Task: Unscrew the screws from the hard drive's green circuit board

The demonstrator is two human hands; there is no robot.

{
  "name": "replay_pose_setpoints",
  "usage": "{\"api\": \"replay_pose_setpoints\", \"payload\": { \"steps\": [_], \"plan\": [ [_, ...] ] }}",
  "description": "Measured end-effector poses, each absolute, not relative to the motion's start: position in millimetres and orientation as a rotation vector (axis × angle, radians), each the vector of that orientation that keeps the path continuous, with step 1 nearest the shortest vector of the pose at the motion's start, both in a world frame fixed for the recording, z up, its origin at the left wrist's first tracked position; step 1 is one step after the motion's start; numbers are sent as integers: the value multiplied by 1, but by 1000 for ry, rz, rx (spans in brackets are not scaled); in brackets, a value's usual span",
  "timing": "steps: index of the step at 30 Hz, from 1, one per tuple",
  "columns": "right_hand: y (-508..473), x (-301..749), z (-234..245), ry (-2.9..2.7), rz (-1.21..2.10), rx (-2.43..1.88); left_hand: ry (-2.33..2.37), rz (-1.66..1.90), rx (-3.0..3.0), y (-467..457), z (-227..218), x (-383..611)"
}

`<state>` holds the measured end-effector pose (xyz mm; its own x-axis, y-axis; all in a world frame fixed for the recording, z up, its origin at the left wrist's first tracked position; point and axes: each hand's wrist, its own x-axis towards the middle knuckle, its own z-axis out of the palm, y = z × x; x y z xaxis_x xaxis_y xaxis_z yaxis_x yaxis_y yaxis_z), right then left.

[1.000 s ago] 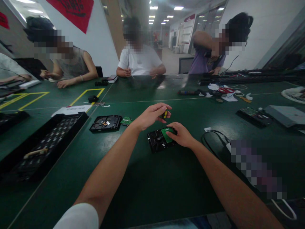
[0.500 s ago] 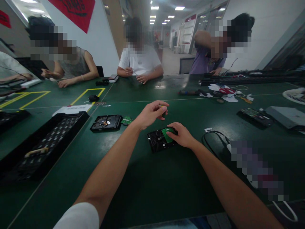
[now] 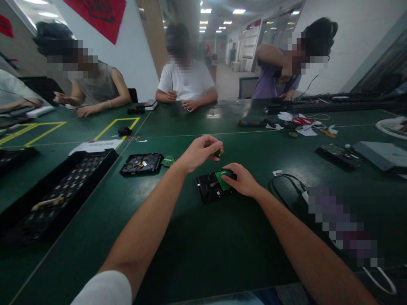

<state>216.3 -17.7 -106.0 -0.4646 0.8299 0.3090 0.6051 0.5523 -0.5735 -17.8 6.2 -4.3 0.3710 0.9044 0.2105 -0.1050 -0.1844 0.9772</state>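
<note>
A black hard drive (image 3: 206, 189) with a green circuit board (image 3: 221, 179) lies on the table in front of me. My right hand (image 3: 242, 180) grips its right end, thumb across the board and fingers behind the far edge. Above and slightly beyond the drive is my left hand (image 3: 205, 151), its fingers curled round a small black and yellow object (image 3: 220, 151); most of that object is hidden, so its kind does not show. To the left rest a second hard drive (image 3: 142, 164) and a loose green circuit board (image 3: 168, 160).
A long black tray (image 3: 76, 212) occupies the left side. On the right are a cable (image 3: 286, 176), another drive with its board up (image 3: 338, 155) and a grey box (image 3: 381, 154). Scraps (image 3: 302, 123) lie farther back. Several people sit across the green table (image 3: 203, 258).
My left hand's fingers have curled in, and the black and yellow object now shows more clearly at their tips. My right hand and the hard drive have stayed put.
</note>
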Motion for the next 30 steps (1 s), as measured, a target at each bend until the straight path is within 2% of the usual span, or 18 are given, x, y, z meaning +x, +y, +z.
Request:
{"api": "replay_pose_setpoints", "payload": {
  "steps": [15,30],
  "plan": [
    [-18,215,-104,-2232,521,-1141,665,1004,1518,5,-1,-23],
    [-18,215,-104,-2233,503,-1124,667,1074,1421,3,2,-20]
  ]
}}
